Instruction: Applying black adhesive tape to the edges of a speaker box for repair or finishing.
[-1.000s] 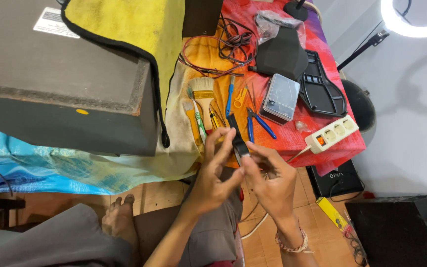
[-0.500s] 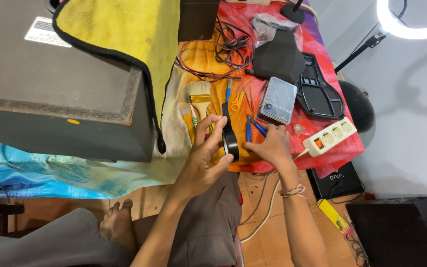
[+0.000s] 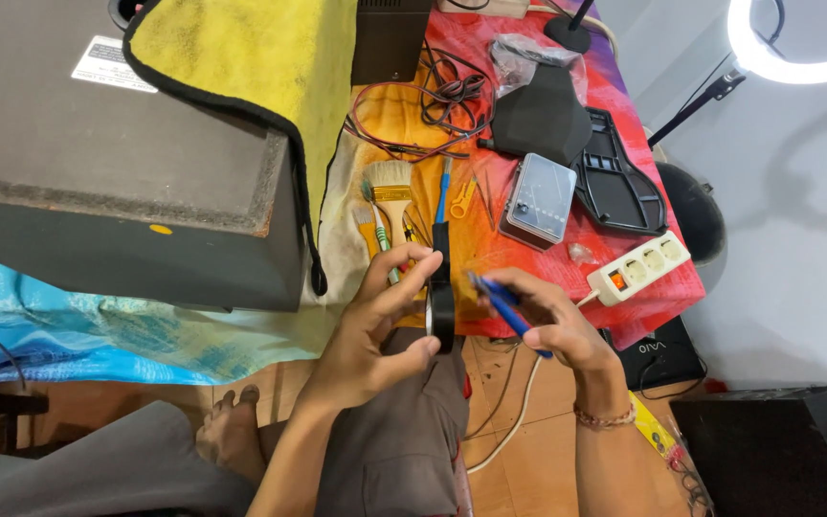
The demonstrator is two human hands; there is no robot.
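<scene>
While the left hand (image 3: 375, 330) pinched a black roll of tape (image 3: 441, 304) on edge between thumb and curled fingers, the right hand (image 3: 543, 321) was closed around a blue-handled tool (image 3: 506, 307), whose tip pointed toward the roll. The roll stood upright, just in front of the near edge of the red cloth-covered table (image 3: 658, 292), and a short strip of tape rose from it toward the table.

On the table just beyond the roll lay a wide paintbrush (image 3: 391, 187) with a yellow handle, a green toothbrush (image 3: 378, 225) beside it, a blue screwdriver (image 3: 443, 187) and a small orange clip (image 3: 463, 199). Farther along the table sat a grey metal box (image 3: 538, 199), with a black plastic housing (image 3: 540, 117) and a black tray (image 3: 619, 187) past it. A white power strip (image 3: 638, 268) lay at the table's near right corner. Red and black wires (image 3: 423, 115) coiled at the table's far side. To the left of the table stood a large dark speaker cabinet (image 3: 117, 191) draped with a yellow cloth (image 3: 260, 57), over blue sheeting (image 3: 98, 330).
</scene>
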